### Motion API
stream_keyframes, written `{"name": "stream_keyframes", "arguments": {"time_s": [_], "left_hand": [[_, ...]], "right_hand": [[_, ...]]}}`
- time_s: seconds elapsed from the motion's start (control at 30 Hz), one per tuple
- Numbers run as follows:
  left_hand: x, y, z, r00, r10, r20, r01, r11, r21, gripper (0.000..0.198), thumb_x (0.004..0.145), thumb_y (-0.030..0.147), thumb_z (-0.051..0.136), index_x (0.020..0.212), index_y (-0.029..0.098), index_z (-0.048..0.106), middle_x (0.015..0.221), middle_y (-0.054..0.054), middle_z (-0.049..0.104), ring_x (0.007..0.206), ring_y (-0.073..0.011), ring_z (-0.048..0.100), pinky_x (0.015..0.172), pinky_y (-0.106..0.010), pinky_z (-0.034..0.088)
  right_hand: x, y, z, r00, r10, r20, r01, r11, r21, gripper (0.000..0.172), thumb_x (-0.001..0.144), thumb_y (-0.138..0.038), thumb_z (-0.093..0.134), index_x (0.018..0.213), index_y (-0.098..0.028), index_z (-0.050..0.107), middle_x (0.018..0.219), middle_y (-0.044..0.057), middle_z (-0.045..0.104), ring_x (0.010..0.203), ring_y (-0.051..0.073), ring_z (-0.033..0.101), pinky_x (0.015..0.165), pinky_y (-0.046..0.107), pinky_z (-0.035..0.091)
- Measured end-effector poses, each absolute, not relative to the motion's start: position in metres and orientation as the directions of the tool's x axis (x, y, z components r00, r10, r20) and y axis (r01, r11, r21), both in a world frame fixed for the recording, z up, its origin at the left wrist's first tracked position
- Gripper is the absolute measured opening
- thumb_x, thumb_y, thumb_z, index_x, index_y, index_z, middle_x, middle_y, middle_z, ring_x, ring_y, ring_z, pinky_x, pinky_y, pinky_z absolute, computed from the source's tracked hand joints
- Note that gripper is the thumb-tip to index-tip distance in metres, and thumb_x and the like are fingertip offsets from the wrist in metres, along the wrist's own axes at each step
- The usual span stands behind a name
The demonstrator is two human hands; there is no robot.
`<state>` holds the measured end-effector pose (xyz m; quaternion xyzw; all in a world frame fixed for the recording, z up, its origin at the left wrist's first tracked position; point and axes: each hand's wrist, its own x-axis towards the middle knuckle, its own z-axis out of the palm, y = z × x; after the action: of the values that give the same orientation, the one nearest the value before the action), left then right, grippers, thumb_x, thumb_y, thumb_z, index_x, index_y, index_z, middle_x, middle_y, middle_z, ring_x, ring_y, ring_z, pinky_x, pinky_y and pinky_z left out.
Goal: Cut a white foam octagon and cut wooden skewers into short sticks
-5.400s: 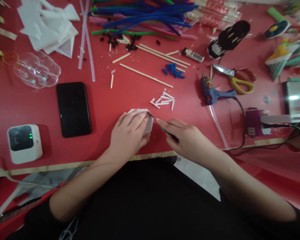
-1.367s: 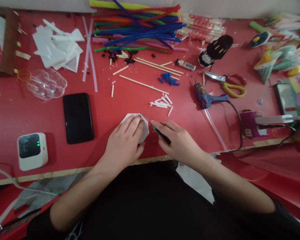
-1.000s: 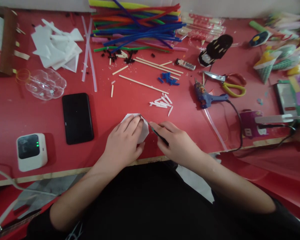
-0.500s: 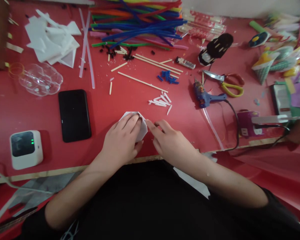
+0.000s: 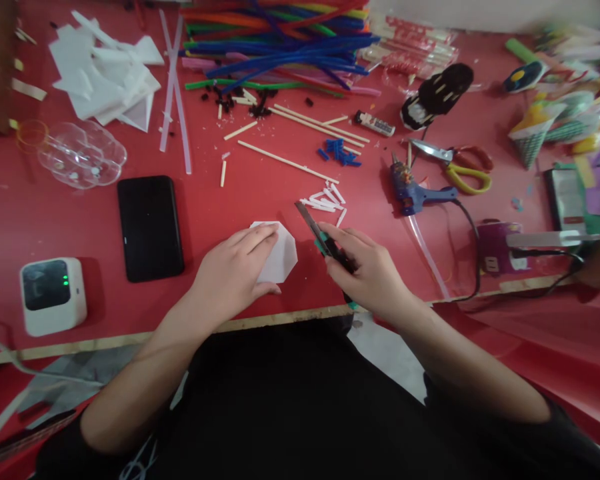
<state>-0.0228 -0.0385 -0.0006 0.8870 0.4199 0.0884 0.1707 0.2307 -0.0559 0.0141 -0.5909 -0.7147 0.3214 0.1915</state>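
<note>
My left hand (image 5: 233, 272) lies on a small white many-sided sheet (image 5: 283, 257) on the red table, fingers pressing it flat near the front edge. My right hand (image 5: 367, 270) is closed around a green-handled craft knife (image 5: 318, 235). Its blade points up and to the left, lifted off to the right of the sheet and not touching it. Just beyond the blade tip lies a small heap of short white strips (image 5: 327, 200).
A black phone (image 5: 150, 227) and a white box with a green light (image 5: 53, 293) lie to the left. A blue glue gun (image 5: 415, 190) with cable, scissors (image 5: 455, 163), wooden sticks (image 5: 290, 160), pipe cleaners (image 5: 280, 40), white scraps (image 5: 105, 67) and a clear plastic tray (image 5: 80, 155) fill the table's far side.
My right hand has drawn the knife away from the sheet's edge to the right, with the blade now clear of it. My left hand stays on the sheet, uncovering more of it.
</note>
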Motion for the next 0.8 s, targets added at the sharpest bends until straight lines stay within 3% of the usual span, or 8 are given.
{"name": "stream_keyframes", "arguments": {"time_s": [0.13, 0.37, 0.8], "left_hand": [[-0.023, -0.039, 0.000, 0.637, 0.771, 0.014, 0.707, -0.592, 0.387, 0.074, 0.078, 0.039, 0.085, 0.140, 0.010, 0.055, 0.148, -0.018, 0.057, 0.135, -0.0342, 0.056, 0.113, -0.045, 0.047], [-0.012, -0.044, 0.005, 0.593, 0.805, 0.003, 0.752, -0.555, 0.354, 0.075, 0.082, 0.043, 0.080, 0.142, 0.007, 0.053, 0.148, -0.019, 0.057, 0.134, -0.0346, 0.057, 0.109, -0.045, 0.052], [-0.003, -0.048, 0.008, 0.570, 0.822, 0.005, 0.777, -0.541, 0.322, 0.060, 0.086, 0.032, 0.072, 0.139, 0.007, 0.057, 0.149, -0.017, 0.058, 0.133, -0.0361, 0.057, 0.107, -0.046, 0.053]], "right_hand": [[0.232, -0.058, 0.013, -0.201, 0.975, -0.097, 0.736, 0.085, -0.672, 0.048, 0.089, -0.018, 0.054, 0.136, -0.022, 0.061, 0.103, 0.006, 0.068, 0.075, 0.015, 0.063, 0.071, 0.031, 0.053], [0.226, -0.059, 0.015, -0.320, 0.945, -0.067, 0.705, 0.190, -0.684, 0.052, 0.088, -0.012, 0.052, 0.138, -0.021, 0.062, 0.113, 0.008, 0.070, 0.092, 0.018, 0.068, 0.080, 0.032, 0.056], [0.221, -0.054, 0.015, -0.412, 0.905, -0.103, 0.715, 0.251, -0.653, 0.054, 0.086, -0.011, 0.053, 0.139, -0.017, 0.062, 0.109, 0.009, 0.070, 0.094, 0.019, 0.070, 0.085, 0.033, 0.057]]}}
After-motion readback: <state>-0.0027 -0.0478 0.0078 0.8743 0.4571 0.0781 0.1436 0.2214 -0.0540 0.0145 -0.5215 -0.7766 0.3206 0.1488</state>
